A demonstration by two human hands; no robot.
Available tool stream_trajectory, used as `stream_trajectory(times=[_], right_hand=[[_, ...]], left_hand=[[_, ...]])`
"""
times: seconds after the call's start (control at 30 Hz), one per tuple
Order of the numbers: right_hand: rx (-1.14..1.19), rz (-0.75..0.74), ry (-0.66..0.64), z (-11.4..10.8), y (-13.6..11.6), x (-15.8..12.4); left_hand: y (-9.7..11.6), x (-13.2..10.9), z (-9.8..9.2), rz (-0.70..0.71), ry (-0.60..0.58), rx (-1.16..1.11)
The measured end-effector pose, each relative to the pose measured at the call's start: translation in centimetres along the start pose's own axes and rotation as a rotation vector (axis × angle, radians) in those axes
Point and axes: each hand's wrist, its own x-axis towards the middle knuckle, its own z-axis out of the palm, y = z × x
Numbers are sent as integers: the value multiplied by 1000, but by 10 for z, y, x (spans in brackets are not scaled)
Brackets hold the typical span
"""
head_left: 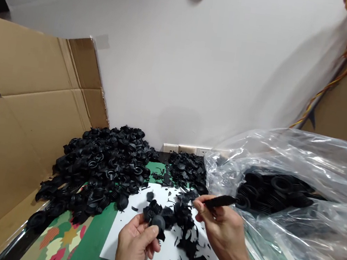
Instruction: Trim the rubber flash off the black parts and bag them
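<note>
In front of me my left hand (137, 241) pinches a black rubber bellows piece (157, 221) between thumb and fingers. My right hand (223, 227) is closed pen-fashion around a slim tool with a thick black-wrapped handle (220, 202). The tool's working end points left, and its tip is hard to make out against the dark scraps. Both hands are over a white sheet (110, 241), with the tool apart from the held piece. Black rubber parts and thin curled offcuts (191, 247) lie on the sheet between and beneath the hands.
A big heap of black ribbed rubber parts (105, 163) stands at left against cardboard (28, 119). A smaller black pile (187, 168) lies by the wall sockets (186, 150). At right, a clear plastic bag (331, 168) holds more rubber bellows (277, 190). Twisted yellow-brown wires (336, 81) hang above it.
</note>
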Motion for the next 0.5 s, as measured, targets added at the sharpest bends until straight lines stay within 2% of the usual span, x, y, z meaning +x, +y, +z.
stream_trajectory(times=[0.13,0.27,0.4,0.5], right_hand=[[228,167,-53,2,-5,-4],[422,273,-4,2,-22,-15],[522,245,-3,15,-34,-40],[543,204,27,26,-33,-50]], left_hand=[[1,1,1,22,27,-11],[2,-1,4,-13,56,-36],[0,-4,10,-29,65,-55],[-3,-6,13,-13,60,-59]])
